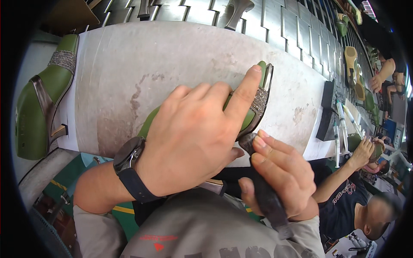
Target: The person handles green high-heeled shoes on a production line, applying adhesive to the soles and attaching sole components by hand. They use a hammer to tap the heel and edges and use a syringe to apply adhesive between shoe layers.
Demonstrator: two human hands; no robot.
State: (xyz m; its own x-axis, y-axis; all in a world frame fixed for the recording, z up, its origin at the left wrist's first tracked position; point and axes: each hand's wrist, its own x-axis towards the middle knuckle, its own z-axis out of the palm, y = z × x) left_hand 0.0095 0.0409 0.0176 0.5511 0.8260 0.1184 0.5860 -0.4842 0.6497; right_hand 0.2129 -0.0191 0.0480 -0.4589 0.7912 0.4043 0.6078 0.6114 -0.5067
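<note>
My left hand [195,122], with a dark watch on its wrist, is wrapped over a heeled sandal [259,103] on a green shoe last [148,122]. Its index finger stretches along the last's toe, by the glittery strap. Below the palm shows a bronze heel [213,185], apparently this sandal's. My right hand [284,176] grips a dark, long-handled tool [269,198] whose kind I cannot make out. The tool's blunt end [247,142] is at the sandal's sole edge; whether they touch is unclear. The hand hides part of the sandal.
A worn pale worktable [116,81] lies under the sandal. Another sandal on a green last [38,103] stands at the left. Beyond is a metal slat conveyor [254,36] carrying a heeled shoe [236,13]. At right are a black box [327,112], syringes [342,124] and a co-worker [352,202].
</note>
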